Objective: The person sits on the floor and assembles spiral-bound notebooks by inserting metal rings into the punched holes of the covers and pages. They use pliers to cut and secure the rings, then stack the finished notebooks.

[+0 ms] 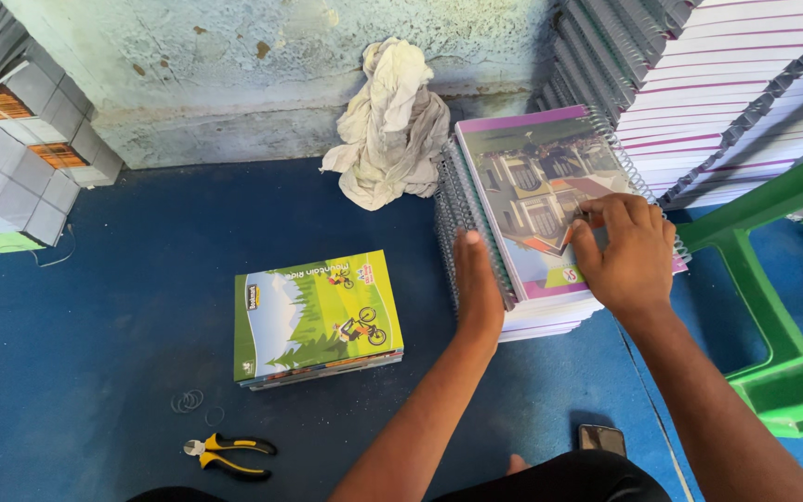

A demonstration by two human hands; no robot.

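Far to the left of both hands, grey-spined bundles of books (20, 139) lean in stacks against the pale blue wall. Nearer, low and left of the left hand, a pair of yellow-and-black-handled pliers (227, 455) lies on the blue floor, with a few thin rubber bands (188, 401) just above it. Between these and the left hand sits a short pile of green-covered notebooks (318, 318), its top cover showing a cyclist on a hillside.

A crumpled off-white cloth (388, 125) rests against the wall, above the left hand. The left hand (476, 284) is pressed flat, fingers together, against the wire-coil side of a stack of spiral-bound notebooks with purple-edged covers (532, 177). The right hand (629, 251) lies on the top cover, fingers curled at its right edge; whether it pinches a page is hard to tell. Right of that hand rise tall piles of spiral notebooks (736, 84) and a green plastic stool (783, 279). A dark phone (601, 438) lies below the right forearm.
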